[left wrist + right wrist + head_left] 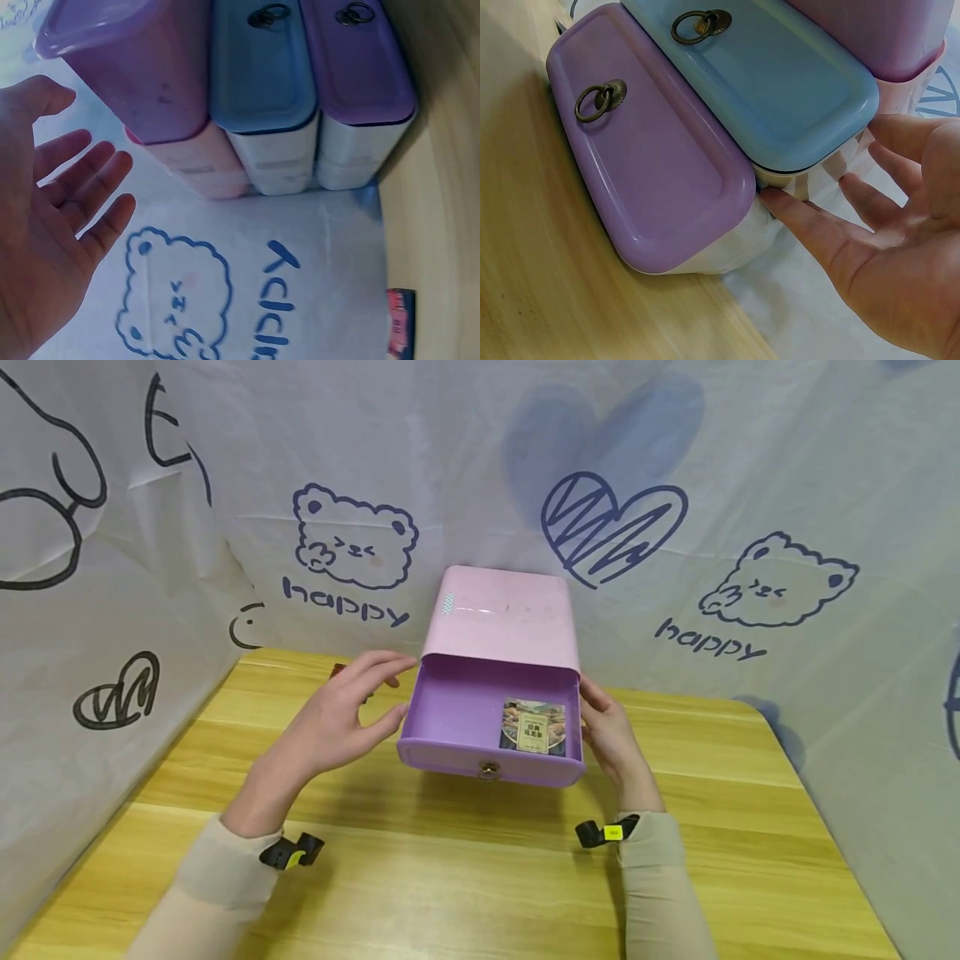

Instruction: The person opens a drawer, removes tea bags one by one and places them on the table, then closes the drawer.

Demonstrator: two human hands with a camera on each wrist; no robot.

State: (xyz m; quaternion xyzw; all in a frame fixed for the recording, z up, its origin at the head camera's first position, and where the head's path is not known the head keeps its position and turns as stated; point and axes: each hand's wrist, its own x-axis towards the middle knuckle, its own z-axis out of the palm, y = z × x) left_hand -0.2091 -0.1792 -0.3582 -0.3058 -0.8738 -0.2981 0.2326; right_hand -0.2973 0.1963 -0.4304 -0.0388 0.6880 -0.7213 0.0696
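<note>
A small drawer cabinet (502,614) stands on the table with its purple top drawer (442,755) pulled out. Inside, at the right, lies a square printed packet (533,727). Below it, the right wrist view shows a blue drawer (802,97) and a lower purple drawer (656,172), both closed and fitted with ring pulls. My left hand (333,718) hovers at the left of the open drawer, fingers loosely bent, holding nothing. With extended fingers, my right hand (615,735) touches the cabinet's right side near the blue drawer.
A small red and black item (400,322) lies on the table left of the cabinet, mostly hidden behind the left hand in the head view. A white printed cloth (480,460) hangs close behind the cabinet. The wooden table (465,877) extends forward and to both sides.
</note>
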